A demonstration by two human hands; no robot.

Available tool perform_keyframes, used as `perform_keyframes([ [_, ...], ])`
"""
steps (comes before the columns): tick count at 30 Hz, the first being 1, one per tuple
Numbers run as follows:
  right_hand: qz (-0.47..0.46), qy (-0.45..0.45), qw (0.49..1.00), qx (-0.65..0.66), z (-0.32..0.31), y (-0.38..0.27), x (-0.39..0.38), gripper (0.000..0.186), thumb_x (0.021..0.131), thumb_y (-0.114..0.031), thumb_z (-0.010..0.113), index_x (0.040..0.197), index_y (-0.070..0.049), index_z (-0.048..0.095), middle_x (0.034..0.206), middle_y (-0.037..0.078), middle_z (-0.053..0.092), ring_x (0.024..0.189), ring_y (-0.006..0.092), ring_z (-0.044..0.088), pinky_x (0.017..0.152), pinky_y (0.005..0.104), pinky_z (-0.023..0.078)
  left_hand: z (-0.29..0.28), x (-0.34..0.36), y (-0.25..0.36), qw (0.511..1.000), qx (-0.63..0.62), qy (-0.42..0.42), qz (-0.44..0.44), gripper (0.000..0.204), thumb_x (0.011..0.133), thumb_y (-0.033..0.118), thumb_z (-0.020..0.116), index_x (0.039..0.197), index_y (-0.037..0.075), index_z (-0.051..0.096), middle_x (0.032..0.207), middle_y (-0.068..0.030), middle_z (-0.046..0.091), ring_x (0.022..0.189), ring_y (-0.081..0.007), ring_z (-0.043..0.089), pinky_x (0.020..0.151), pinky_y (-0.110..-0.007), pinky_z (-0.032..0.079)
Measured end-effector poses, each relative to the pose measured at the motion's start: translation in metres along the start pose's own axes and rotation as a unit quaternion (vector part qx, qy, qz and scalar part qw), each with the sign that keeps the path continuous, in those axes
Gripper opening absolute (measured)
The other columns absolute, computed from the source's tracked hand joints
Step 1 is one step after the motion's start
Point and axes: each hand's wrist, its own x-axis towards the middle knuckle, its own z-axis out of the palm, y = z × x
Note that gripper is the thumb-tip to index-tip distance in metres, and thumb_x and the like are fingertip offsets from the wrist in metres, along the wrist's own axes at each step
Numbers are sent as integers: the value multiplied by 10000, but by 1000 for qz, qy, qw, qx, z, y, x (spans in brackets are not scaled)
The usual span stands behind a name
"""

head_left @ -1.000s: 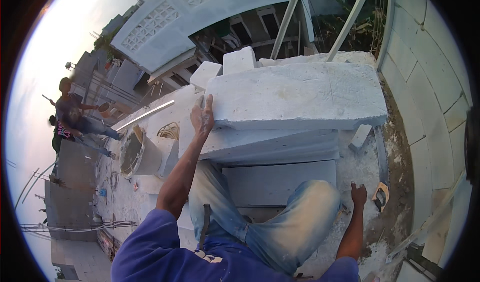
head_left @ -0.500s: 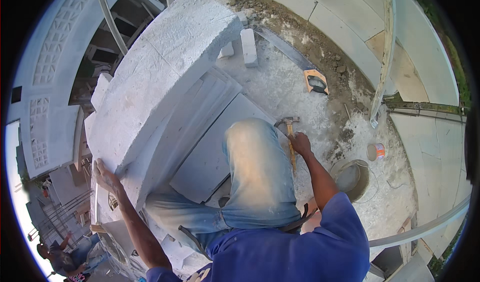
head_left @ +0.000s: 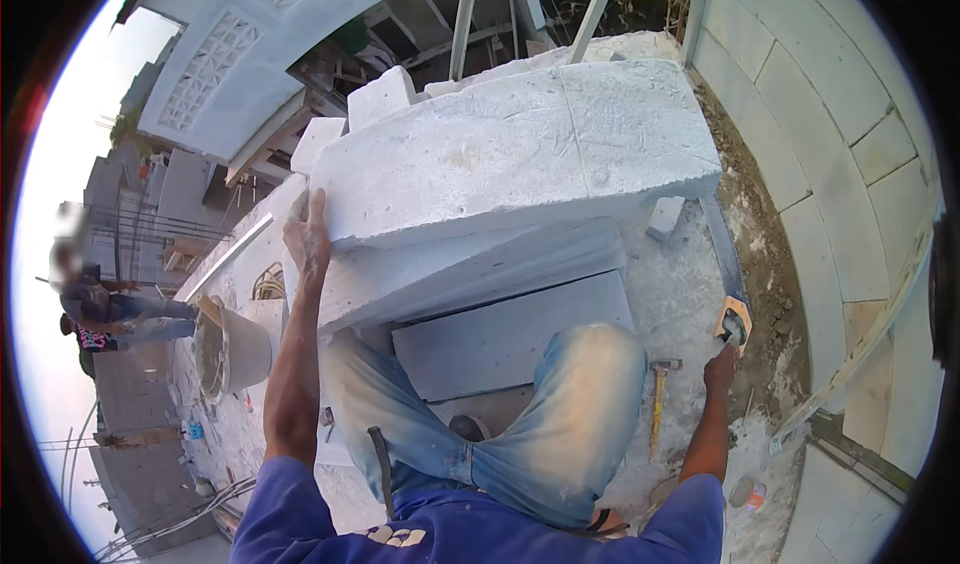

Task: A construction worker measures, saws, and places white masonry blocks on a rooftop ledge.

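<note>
My left hand (head_left: 308,232) lies with fingers stretched out against the left end of a long white concrete block (head_left: 470,159). This block rests at a tilt on other pale slabs in front of my knees. At the far right, my right hand (head_left: 718,367) reaches down to a handsaw (head_left: 736,322), its fingers closed at the wood-coloured handle. The saw's grey blade points away along the floor, beside a strip of dirt. Just left of that arm, a claw hammer (head_left: 657,411) with a yellow handle lies on the dusty floor, out of my hands.
Another flat slab (head_left: 510,336) lies between my knees and the block. A mortar-stained bucket (head_left: 243,354) stands at left, a small tin (head_left: 746,493) at lower right. White panel walls (head_left: 800,114) curve along the right. Two people (head_left: 125,309) are at far left.
My right hand has let go of the hammer, now on the floor, and moved right and forward to the saw. My left hand stays at the block's end; the view has turned left.
</note>
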Motion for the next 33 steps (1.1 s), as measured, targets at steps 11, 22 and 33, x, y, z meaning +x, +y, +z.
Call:
perform_keyframes([
  [11, -233, -6, 970, 69, -11, -95, 33, 352, 880, -154, 575, 1183, 16, 520, 1150, 262, 585, 1087, 414, 590, 909, 487, 469, -23, 1, 19, 995, 75, -9, -64, 743, 869, 557, 614, 1276, -63, 573, 1182, -311, 629, 1112, -409, 621, 998, -432, 443],
  [22, 98, 110, 845, 513, -216, -178, -100, 406, 929, -312, 653, 1097, 54, 602, 874, 85, 608, 715, 183, 598, 570, 323, 485, -15, -18, 60, 992, 128, -8, 5, 826, 907, 561, 570, 1395, -82, 395, 1367, -316, 478, 1315, -432, 435, 1109, -486, 318],
  [33, -64, 128, 816, 560, -452, -323, -267, 279, 943, -228, 660, 1049, 29, 653, 859, 46, 630, 755, 119, 562, 589, 280, 462, 114, -72, 209, 975, 93, -155, 130, 759, 975, 437, 478, 1478, -80, 242, 1551, -296, 188, 1477, -406, 86, 1201, -522, 50],
])
